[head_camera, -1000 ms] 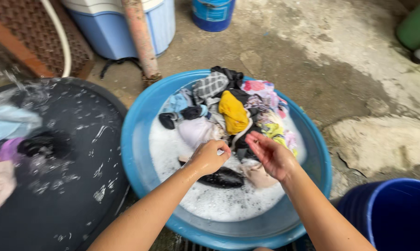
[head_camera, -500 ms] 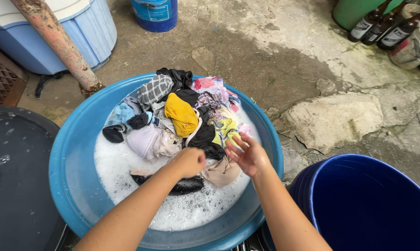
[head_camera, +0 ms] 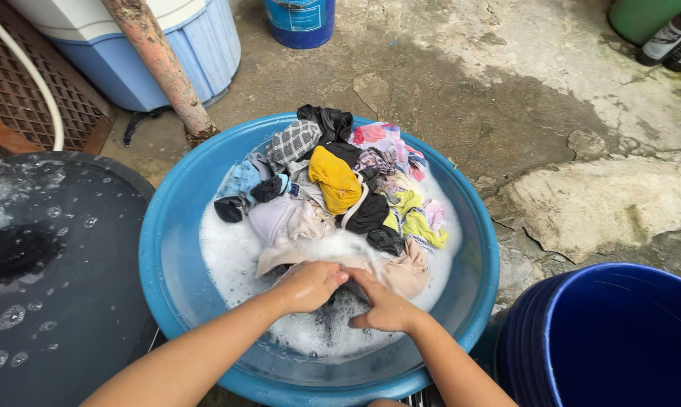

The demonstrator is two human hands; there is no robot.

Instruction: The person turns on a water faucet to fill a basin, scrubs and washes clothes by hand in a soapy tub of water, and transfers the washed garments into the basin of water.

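- Both of our hands are down in the soapy water at the near side of the blue basin [head_camera: 167,249].
- Our left hand [head_camera: 308,286] is curled into a fist, and it grips a dark wet cloth [head_camera: 333,300] in the foam.
- Our right hand [head_camera: 382,305] presses on the same dark cloth, with its fingers bent down on it. The two hands touch each other.
- We cannot see much of the dark cloth, because foam and our hands cover it.
- White foam [head_camera: 227,252] fills the near half of the basin.
- A beige cloth [head_camera: 404,273] lies just behind our hands.
- A pile of wet clothes sits at the far side of the basin. On it we see a yellow cloth [head_camera: 334,179] and a checked cloth [head_camera: 293,142].
- A black tub [head_camera: 91,316] with bubbly water stands at our left.
- A dark blue bucket [head_camera: 619,339] stands at our right, near the basin.
- All of them stand on the rough, wet concrete floor [head_camera: 461,83].
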